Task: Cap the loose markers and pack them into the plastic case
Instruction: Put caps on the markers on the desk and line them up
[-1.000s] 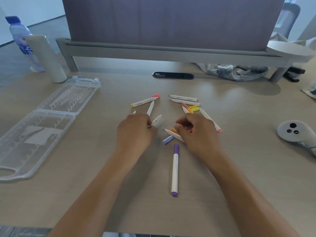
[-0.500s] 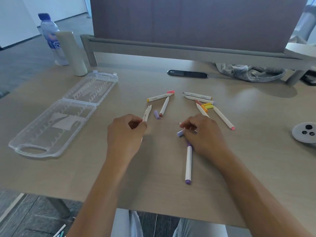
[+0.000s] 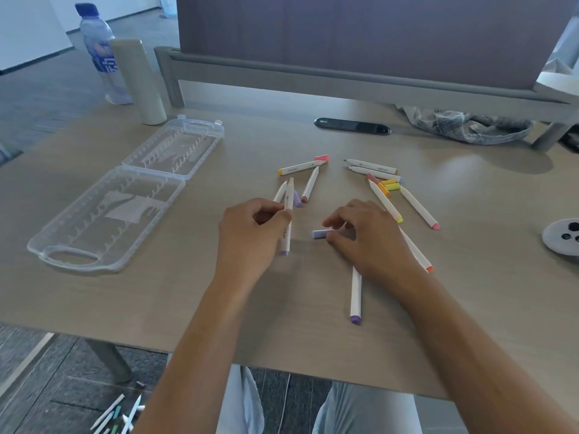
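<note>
The left hand pinches an uncapped white marker near its middle, thumb and fingers curled round the barrel; the marker's long axis runs away from the person, its purple tail end toward the near edge and its bare tip pointing up-table. The right hand has its fingertips closed on a loose lilac cap that lies on the tabletop, the cap's axis running crosswise, just right of the held marker. So cap and marker sit close but at right angles, and the cap would likely need turning to meet the tip. Below the right hand a capped purple marker lies lengthwise. Beyond the hands more markers are scattered in two clusters, some with tips exposed, among loose yellow caps. The clear plastic case lies open and holds no markers, well to the left, nearer the left hand.
</note>
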Demonstrator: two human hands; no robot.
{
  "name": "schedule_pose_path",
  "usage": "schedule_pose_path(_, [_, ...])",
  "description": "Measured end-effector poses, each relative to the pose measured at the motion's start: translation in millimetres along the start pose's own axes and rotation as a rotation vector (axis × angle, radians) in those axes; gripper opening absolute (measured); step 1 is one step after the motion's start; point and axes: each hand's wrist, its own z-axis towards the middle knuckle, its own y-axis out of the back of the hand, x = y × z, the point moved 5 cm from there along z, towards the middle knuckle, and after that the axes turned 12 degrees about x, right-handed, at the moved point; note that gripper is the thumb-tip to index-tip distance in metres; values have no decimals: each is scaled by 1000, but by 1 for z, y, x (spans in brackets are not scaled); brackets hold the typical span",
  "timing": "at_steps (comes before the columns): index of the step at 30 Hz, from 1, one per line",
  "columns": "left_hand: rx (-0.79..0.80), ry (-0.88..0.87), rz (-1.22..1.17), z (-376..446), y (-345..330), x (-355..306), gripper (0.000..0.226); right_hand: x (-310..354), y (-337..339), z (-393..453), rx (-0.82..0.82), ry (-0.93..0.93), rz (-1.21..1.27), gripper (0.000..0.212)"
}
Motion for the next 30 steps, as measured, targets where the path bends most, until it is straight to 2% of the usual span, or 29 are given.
schedule_pose_path(6, [-35,6,-16,0,5,1,7,1,8,1,-96,-9,60,11])
schedule_pose_path(11, [-95,-10,40,4,22,2,5,20,14,32,-74,-71,57,18])
schedule_pose_path(14, [-114,-9,16,8,31,1,5,32,12,57,-48,-92,-9,27])
schedule_pose_path(19, [-113,7,-45,16,39,6,5,37,-4,88,-40,-193,-115,23])
schedule_pose_path(23, [-114,22,-101,21,42,11,5,38,-13,93,-26,-209,-177,27])
schedule_pose_path(27, [-105,23,-105,21,42,12,5,40,-10,86,-47,-141,-144,22])
schedule_pose_path(30, [-79,10,-69,19,40,10,6,38,-2,71,-55,-104,16,17])
